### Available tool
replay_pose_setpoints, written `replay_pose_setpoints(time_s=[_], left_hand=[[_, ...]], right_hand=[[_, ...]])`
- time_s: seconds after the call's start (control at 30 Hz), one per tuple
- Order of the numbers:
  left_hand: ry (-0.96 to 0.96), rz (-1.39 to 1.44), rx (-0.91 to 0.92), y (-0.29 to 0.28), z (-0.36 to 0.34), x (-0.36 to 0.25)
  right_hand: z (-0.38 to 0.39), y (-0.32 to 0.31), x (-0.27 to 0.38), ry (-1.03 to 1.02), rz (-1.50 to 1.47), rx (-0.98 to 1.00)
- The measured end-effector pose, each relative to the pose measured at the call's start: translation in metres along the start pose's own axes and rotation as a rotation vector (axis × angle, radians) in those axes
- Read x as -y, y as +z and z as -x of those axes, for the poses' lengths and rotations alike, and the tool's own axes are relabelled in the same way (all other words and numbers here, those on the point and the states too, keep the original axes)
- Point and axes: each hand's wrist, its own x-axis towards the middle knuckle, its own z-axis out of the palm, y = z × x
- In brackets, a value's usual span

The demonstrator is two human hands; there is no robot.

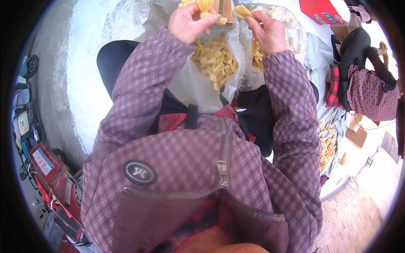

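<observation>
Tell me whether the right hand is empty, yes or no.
No, the right hand holds a yellow fan-shaped piece.

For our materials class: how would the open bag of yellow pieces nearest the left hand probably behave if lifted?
The plastic bag would probably sag and fold, since its walls look thin and wrinkled. The yellow pieces would likely shift, perhaps spill, as they lie loose in its open mouth.

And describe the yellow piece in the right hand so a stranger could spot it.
Find the open plastic sack in front of the person, heaped with pale-yellow pieces. Above its right edge in the picture, the right hand pinches the fan-shaped yellow piece. Unlike those lying in the sack, it's held up, flared end pointing left.
</observation>
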Motion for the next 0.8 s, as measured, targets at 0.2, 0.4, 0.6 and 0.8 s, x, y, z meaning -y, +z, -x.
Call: replay_pose_setpoints(time_s=[0.2,0.4,0.6,0.8], left_hand=[[0.385,-0.566,-0.049,0.033,0.047,0.004],[-0.721,0.309,0.561,0.068,0.097,0.016],[-0.829,0.846,0.527,0.071,0.097,-0.039],[-0.883,0.88,0.467,0.076,0.092,-0.021]], right_hand=[[0.086,0.011,0.041,-0.021,-0.524,-0.124],[0.16,0.002,0.071,-0.379,-0.36,-0.08],[0.175,-0.009,0.079,-0.456,-0.248,0.005],[0.18,0.002,0.068,-0.329,-0.252,-0.136]])
